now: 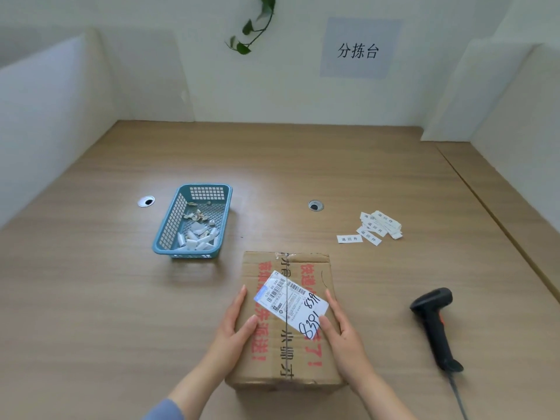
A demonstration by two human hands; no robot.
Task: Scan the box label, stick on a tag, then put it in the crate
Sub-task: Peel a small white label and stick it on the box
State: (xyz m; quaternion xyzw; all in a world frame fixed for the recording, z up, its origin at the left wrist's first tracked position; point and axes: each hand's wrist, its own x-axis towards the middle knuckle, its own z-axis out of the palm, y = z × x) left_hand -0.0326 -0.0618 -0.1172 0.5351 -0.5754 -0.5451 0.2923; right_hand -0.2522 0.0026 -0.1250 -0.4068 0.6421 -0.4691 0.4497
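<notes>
A brown cardboard box (303, 362) with red print and tape lies flat on the wooden table, near the front middle. A white shipping label (292, 301) with barcodes and black handwritten numbers is stuck on its top. My left hand (235, 324) grips the box's left side, thumb on top. My right hand (341, 325) holds the right side, thumb resting on the label's corner. A black barcode scanner (435, 322) lies on the table to the right of the box. Several small white tags (374, 227) lie loose at the right, beyond the box.
A blue plastic basket (177, 228) with scraps of white backing paper stands left of the box. Two cable holes (146, 201) (315, 205) sit in the table. White partitions flank both sides. The scanner's cord (457, 398) runs off the front edge.
</notes>
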